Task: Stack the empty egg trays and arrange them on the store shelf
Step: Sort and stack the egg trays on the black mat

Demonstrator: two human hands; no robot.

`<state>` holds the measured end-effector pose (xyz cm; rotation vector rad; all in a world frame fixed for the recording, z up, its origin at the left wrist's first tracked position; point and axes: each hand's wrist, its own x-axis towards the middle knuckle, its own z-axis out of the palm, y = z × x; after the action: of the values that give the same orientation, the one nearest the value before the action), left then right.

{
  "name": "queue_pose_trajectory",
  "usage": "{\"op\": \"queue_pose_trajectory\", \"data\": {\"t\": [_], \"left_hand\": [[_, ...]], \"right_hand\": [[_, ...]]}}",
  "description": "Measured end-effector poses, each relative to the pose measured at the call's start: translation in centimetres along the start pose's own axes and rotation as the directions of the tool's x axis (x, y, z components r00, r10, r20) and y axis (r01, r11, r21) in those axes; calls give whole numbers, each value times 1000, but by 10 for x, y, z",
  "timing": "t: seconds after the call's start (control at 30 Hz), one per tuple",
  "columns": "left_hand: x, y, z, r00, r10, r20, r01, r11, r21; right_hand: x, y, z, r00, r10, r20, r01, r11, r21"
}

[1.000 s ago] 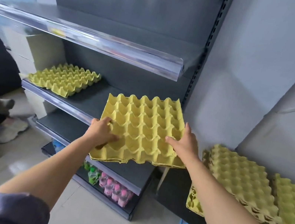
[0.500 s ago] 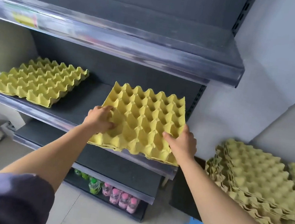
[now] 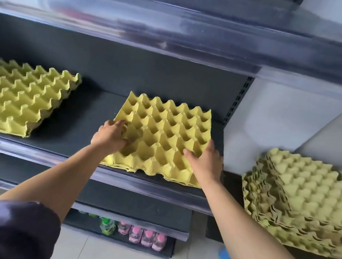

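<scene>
A yellow egg tray [image 3: 165, 133] lies flat on the dark middle shelf [image 3: 84, 128], at its right end. My left hand [image 3: 111, 135] grips the tray's left edge, fingers curled into its cups. Over at the right front edge, my right hand [image 3: 205, 160] holds the same tray with the thumb on top and the fingers round the side. Another yellow egg tray [image 3: 16, 99] sits at the left end of that shelf.
A stack of several yellow egg trays [image 3: 303, 201] rests on a dark surface right of the shelf unit. An upper shelf [image 3: 182, 29] overhangs above. Lower shelves hold pink and green bottles [image 3: 143, 236]. A white wall stands at the right.
The tray went from held tilted in front of the shelf to lying flat on the middle shelf, pushed further in. Both hands stayed on its sides.
</scene>
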<state>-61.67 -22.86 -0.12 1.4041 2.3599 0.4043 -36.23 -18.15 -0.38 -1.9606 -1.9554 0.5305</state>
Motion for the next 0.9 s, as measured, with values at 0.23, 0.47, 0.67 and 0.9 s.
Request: {"op": "queue_pose_trajectory", "data": {"t": [0.23, 0.47, 0.67, 0.9], "left_hand": [[3, -15, -9, 996, 36, 87, -36, 999, 2], [-16, 2, -24, 993, 108, -40, -100, 982, 160], [-41, 33, -58, 951, 310, -11, -289, 901, 324], [-69, 100, -59, 853, 521, 27, -495, 793, 355]], "right_hand": [[-16, -21, 3, 994, 107, 35, -100, 982, -158], [-36, -31, -16, 1000, -1, -21, -5, 962, -274], [-61, -32, -62, 973, -228, -45, 187, 884, -429], [-71, -1, -115, 965, -234, -118, 160, 883, -441]]}}
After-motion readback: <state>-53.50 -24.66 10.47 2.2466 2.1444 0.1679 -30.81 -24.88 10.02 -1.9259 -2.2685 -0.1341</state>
